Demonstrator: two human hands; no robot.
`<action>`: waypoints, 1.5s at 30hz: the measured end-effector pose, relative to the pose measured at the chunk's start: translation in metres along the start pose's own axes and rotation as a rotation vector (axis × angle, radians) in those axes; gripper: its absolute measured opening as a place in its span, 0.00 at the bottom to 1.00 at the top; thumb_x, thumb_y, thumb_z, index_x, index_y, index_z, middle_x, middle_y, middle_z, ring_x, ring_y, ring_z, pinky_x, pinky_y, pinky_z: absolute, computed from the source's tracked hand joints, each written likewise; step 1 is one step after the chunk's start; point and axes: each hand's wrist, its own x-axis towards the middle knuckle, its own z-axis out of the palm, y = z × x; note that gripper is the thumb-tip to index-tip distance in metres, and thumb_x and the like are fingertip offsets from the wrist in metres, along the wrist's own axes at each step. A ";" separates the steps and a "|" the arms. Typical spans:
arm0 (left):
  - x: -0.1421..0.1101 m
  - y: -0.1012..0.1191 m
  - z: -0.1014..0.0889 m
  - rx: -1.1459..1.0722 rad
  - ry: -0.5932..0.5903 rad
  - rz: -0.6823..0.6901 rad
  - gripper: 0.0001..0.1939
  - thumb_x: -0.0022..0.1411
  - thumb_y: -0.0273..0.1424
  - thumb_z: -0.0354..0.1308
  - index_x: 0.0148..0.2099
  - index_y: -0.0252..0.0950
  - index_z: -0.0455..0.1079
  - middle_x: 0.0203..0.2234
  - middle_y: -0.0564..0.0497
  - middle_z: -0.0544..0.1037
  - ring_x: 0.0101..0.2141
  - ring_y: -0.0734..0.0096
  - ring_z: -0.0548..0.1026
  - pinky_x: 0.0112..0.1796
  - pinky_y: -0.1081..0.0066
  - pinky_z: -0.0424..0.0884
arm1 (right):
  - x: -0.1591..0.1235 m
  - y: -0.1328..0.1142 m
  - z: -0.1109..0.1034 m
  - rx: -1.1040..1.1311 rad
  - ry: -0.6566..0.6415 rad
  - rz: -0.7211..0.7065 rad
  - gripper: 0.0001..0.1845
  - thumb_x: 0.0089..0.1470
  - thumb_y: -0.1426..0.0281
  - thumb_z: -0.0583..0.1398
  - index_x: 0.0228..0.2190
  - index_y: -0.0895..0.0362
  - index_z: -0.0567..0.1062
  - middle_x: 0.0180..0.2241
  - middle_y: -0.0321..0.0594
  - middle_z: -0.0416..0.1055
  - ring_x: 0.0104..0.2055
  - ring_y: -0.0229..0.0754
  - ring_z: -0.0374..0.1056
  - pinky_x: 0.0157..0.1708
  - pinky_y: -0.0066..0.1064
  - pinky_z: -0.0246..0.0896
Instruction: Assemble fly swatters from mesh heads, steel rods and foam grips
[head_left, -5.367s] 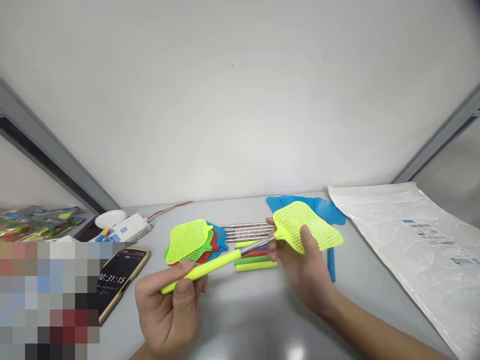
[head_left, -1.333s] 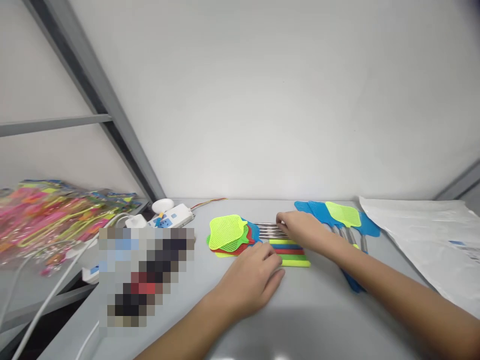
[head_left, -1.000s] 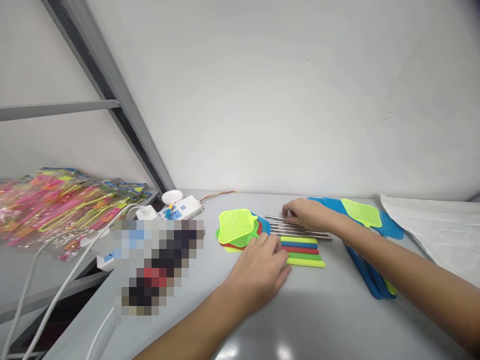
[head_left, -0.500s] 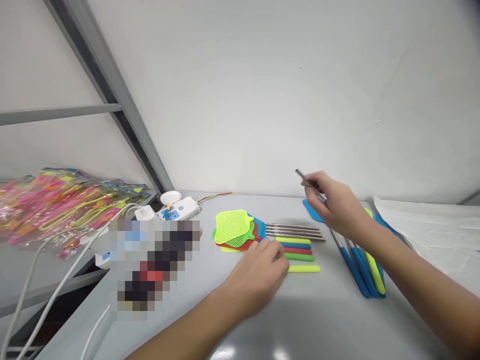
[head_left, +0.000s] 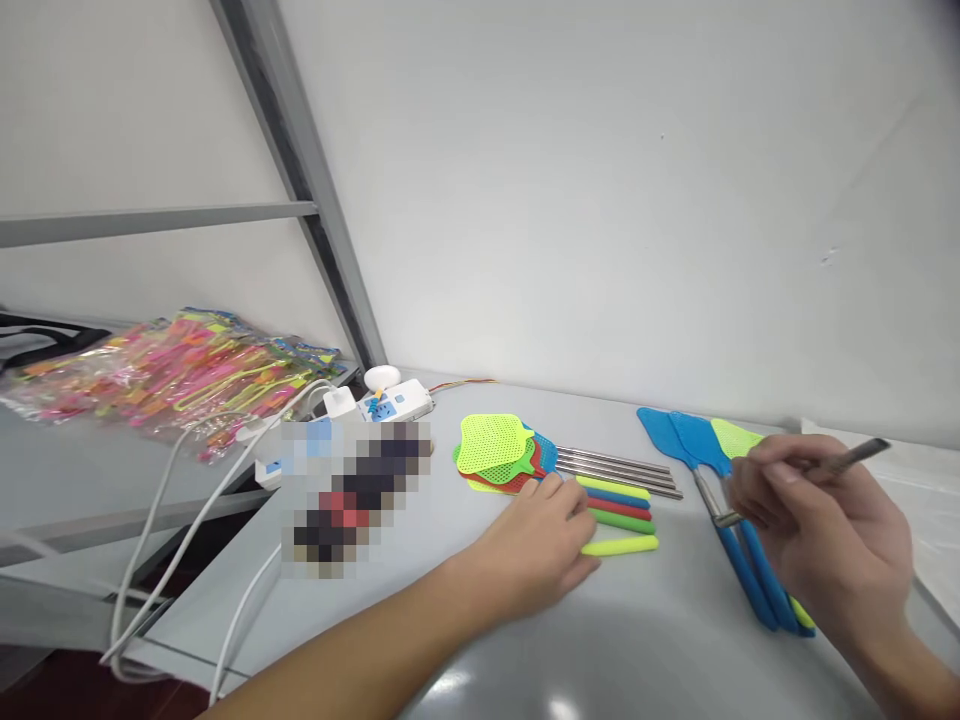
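In my right hand (head_left: 832,540) is a short metal rod (head_left: 859,458), gripped in closed fingers and raised over the right of the table. The rod's two ends stick out on either side of the fist. My left hand (head_left: 536,545) rests low on the table with bent fingers, closed around the left end of a yellow-green handle sleeve (head_left: 626,546). Just behind that sleeve lie green (head_left: 626,521), red, blue and yellow sleeves in a row. Several metal rods (head_left: 619,468) lie beyond them. Perforated fly swatter heads (head_left: 491,443) in yellow-green, green, red and blue overlap at the left.
Assembled fly swatters (head_left: 679,435) with blue and yellow heads lie at the right, partly behind my right hand. A white plastic bag (head_left: 930,530) is at the far right. Left are a power strip (head_left: 405,400), white cables (head_left: 161,490), a pixelated area and bagged colourful goods (head_left: 217,370).
My right hand has put down a yellow swatter, taken a metal rod from the row and carried it up and right. The front yellow-green sleeve has shifted away from the row beside my left hand.
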 end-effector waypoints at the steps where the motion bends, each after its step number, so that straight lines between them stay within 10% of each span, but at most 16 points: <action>1: 0.000 0.000 -0.001 -0.031 0.035 0.028 0.10 0.63 0.36 0.57 0.37 0.34 0.68 0.41 0.46 0.70 0.37 0.64 0.66 0.36 0.65 0.64 | 0.001 -0.002 0.001 0.052 0.026 -0.001 0.05 0.57 0.74 0.58 0.34 0.54 0.74 0.18 0.31 0.54 0.20 0.35 0.51 0.20 0.32 0.43; 9: -0.002 0.001 -0.009 -0.470 0.444 0.135 0.05 0.66 0.30 0.53 0.43 0.35 0.63 0.39 0.45 0.70 0.41 0.66 0.68 0.42 0.66 0.66 | -0.007 -0.006 0.009 0.271 0.087 0.144 0.15 0.59 0.65 0.54 0.23 0.56 0.71 0.16 0.31 0.47 0.19 0.34 0.47 0.20 0.32 0.41; 20: -0.004 0.017 0.013 -1.188 0.066 -0.378 0.11 0.69 0.41 0.48 0.41 0.40 0.56 0.25 0.58 0.60 0.24 0.76 0.56 0.26 0.73 0.55 | 0.006 -0.037 0.055 0.477 0.101 0.401 0.24 0.58 0.60 0.53 0.15 0.55 0.54 0.14 0.30 0.41 0.16 0.34 0.40 0.14 0.30 0.37; 29: 0.003 0.014 0.012 -1.213 0.053 -0.327 0.12 0.67 0.40 0.50 0.36 0.37 0.59 0.24 0.58 0.57 0.25 0.77 0.53 0.26 0.73 0.52 | 0.019 -0.048 0.110 0.499 -0.153 0.300 0.26 0.60 0.60 0.53 0.15 0.55 0.51 0.14 0.28 0.40 0.16 0.32 0.37 0.14 0.27 0.38; 45: 0.006 0.008 0.015 -1.194 -0.096 -0.335 0.18 0.65 0.39 0.50 0.27 0.38 0.50 0.20 0.59 0.49 0.23 0.77 0.49 0.23 0.72 0.47 | 0.018 -0.043 0.110 0.428 -0.359 0.348 0.22 0.57 0.67 0.53 0.15 0.55 0.52 0.14 0.29 0.43 0.17 0.32 0.40 0.17 0.28 0.38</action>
